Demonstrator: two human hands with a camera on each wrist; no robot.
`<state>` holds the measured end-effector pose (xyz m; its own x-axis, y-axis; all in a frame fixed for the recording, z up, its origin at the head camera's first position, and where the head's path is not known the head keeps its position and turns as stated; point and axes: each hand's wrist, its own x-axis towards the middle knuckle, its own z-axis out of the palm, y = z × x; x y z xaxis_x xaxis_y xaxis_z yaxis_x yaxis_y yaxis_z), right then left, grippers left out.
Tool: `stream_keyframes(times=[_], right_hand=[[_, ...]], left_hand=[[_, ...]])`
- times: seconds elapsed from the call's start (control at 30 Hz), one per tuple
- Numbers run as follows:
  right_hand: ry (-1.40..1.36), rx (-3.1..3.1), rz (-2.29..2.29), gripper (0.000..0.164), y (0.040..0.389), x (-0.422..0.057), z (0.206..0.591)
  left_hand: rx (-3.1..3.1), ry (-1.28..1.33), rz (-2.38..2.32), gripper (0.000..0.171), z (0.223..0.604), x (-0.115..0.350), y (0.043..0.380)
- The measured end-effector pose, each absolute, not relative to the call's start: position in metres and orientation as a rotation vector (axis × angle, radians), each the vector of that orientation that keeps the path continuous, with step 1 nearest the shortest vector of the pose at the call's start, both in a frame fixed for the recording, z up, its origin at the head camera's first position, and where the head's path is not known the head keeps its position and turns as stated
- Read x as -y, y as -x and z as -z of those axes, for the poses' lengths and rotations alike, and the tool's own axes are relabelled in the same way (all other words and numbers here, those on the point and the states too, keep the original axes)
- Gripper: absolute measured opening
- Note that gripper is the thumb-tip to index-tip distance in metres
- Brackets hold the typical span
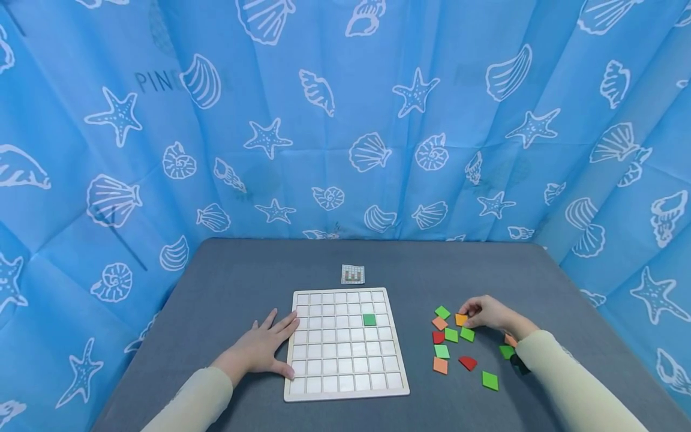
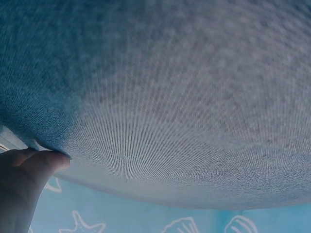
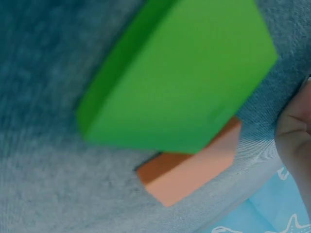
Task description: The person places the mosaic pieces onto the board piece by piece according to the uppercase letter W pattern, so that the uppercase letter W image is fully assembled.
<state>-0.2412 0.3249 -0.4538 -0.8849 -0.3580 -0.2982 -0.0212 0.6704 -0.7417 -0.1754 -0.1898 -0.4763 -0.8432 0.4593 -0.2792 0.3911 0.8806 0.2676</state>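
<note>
A white gridded board [image 1: 345, 398] lies on the table, with one dark green square tile [image 1: 369, 320] in a cell toward its upper right. My left hand [image 1: 264, 346] rests spread over the board's left edge, fingertips and thumb on the rim. To the right of the board, my right hand [image 1: 488, 313] pinches an orange square tile [image 1: 461, 320] between thumb and fingers, low over the table. A bright green tile [image 1: 467, 334] lies just below its fingertips. Close to the right wrist camera are another green tile [image 3: 180, 82] and a salmon-orange tile [image 3: 194, 172].
Several loose tiles lie around the right hand, among them a red one [image 1: 468, 362], a salmon one [image 1: 440, 365] and a green one [image 1: 490, 380]. A small pattern card [image 1: 353, 274] lies behind the board. A blue shell-print curtain [image 1: 345, 120] surrounds the grey table [image 1: 243, 270].
</note>
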Motion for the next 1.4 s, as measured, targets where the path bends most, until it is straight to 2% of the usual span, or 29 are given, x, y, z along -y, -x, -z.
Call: stream_keyframes(times=[0.67,0.93,1.17,1.4], right_hand=[[0.144,-2.526,1.085,0.016,0.239,-0.317,0.452],[-0.055,-2.508,1.086,0.021,0.236,-0.31,0.442],[-0.233,-2.38,1.25,0.025,0.232,-0.299,0.427],[-0.234,-2.249,1.462,0.031,0.222,-0.286,0.415]], left_hand=[[-2.71,-0.631,-0.304,0.109,0.478,0.189,0.177],[-2.705,-0.64,-0.302,0.109,0.478,0.189,0.177],[-2.698,-0.627,-0.309,0.109,0.475,0.189,0.176],[-2.69,-0.64,-0.323,0.11,0.473,0.191,0.174]])
